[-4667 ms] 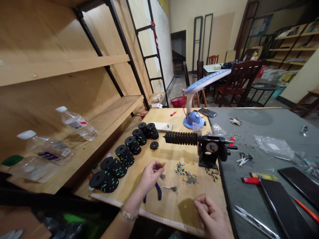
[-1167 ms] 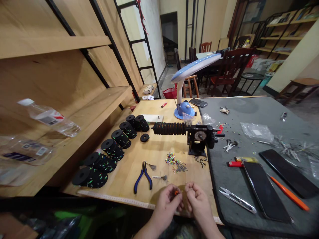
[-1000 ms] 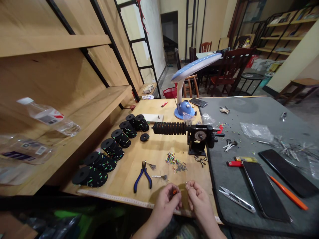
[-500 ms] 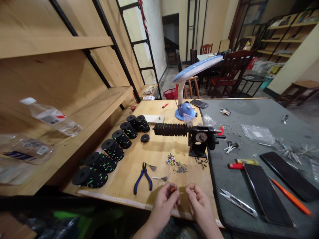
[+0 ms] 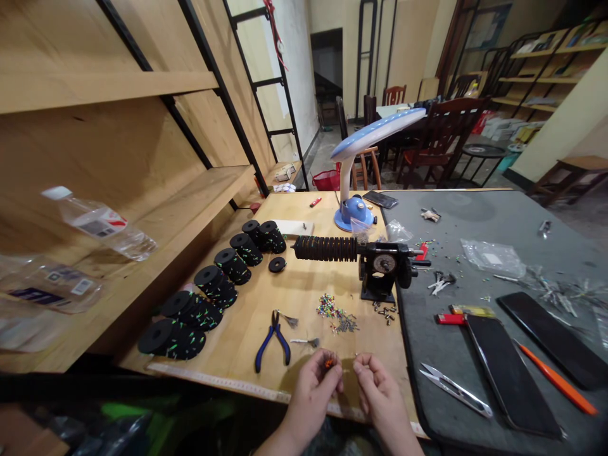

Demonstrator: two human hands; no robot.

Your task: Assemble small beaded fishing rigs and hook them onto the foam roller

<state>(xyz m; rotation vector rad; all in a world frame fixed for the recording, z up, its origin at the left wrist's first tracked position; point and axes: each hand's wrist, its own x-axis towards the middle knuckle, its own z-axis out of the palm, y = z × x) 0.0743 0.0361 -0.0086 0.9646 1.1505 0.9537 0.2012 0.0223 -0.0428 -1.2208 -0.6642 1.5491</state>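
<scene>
My left hand (image 5: 320, 379) is closed over the table's front edge, with a small orange item (image 5: 329, 363) showing between thumb and fingers; its kind is too small to tell. Close by on the right, my right hand (image 5: 375, 383) pinches something tiny at the fingertips that I cannot make out. Just beyond the hands lie a pile of coloured beads (image 5: 327, 306), thin grey metal bits (image 5: 348, 324) and several small metal pieces (image 5: 386, 313). To the left of my left hand are blue-handled pliers (image 5: 273, 342) and a white-stemmed bundle of fine wires (image 5: 308, 342).
A black winding device (image 5: 380, 269) carries a row of dark discs (image 5: 327, 248). Black foam spools (image 5: 173, 337) line the left side. A blue lamp (image 5: 354, 209) stands behind. On the grey mat at right are thread snips (image 5: 456, 389), phones (image 5: 510, 373) and an orange tool (image 5: 555, 380).
Both hands hold nearly the same pose; the right fingertips have shifted very slightly. The view has moved a little, and the objects on the table stay where they were.
</scene>
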